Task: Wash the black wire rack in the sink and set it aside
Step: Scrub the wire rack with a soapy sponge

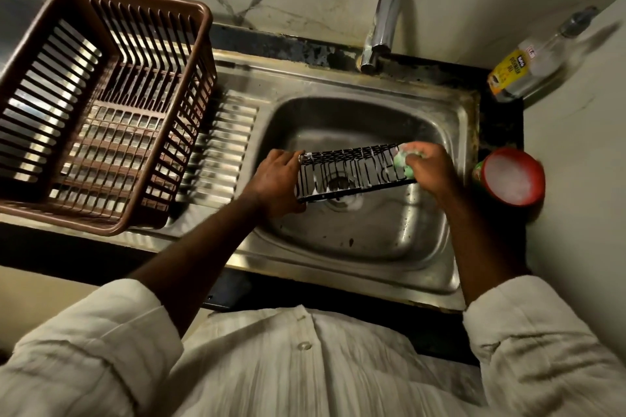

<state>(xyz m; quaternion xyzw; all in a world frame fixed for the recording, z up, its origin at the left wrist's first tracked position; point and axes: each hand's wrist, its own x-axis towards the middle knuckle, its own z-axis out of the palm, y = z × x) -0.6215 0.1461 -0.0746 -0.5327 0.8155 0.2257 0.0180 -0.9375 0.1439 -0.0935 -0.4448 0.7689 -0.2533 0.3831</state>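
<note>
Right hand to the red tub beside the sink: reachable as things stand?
Probably yes. The red tub sits just right of the right hand, open top up, with nothing between them. But that hand grips a green sponge against the rack, so it could dip, not grasp.

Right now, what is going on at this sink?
A person is washing the black wire rack over the sink. The left hand holds one end of the rack, and the right hand rubs the other end with a soapy green scrubber. A brown dish basket stands on the drainboard.
</note>
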